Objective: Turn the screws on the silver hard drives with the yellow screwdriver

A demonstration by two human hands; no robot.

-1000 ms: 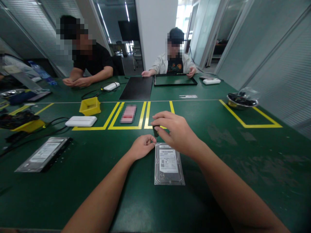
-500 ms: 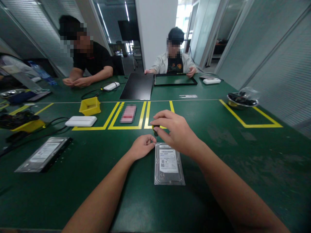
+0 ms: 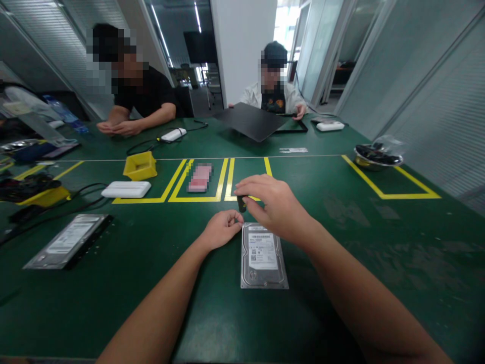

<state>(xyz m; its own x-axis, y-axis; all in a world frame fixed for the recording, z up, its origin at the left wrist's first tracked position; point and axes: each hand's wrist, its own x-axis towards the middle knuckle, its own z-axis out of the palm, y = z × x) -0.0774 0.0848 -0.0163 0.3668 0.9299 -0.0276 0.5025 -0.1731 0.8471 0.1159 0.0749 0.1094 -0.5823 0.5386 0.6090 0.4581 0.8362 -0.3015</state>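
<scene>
A silver hard drive (image 3: 263, 258) with a white label lies flat on the green table in front of me. My right hand (image 3: 267, 199) is closed around the short dark handle of a screwdriver (image 3: 241, 205), held upright over the drive's far left corner. Its thin shaft points down to that corner, and the tip is hidden by my left fingers. My left hand (image 3: 223, 228) is pinched at the same corner, beside the shaft. Whatever sits between those fingertips is too small to make out. A second hard drive (image 3: 70, 241) lies on the table to the left.
Yellow tape marks sections of the table. Beyond my hands are a yellow bin (image 3: 140, 166), a white power bank (image 3: 126, 189) and a pink object (image 3: 200, 178). A metal bowl (image 3: 379, 155) stands right. Across, one person holds a dark panel (image 3: 253, 121); another person (image 3: 142, 96) sits left.
My hands and the hard drive stay in nearly the same place; the screwdriver handle looks slightly turned. Across the table, the person has lifted the dark panel and swung it to the right.
</scene>
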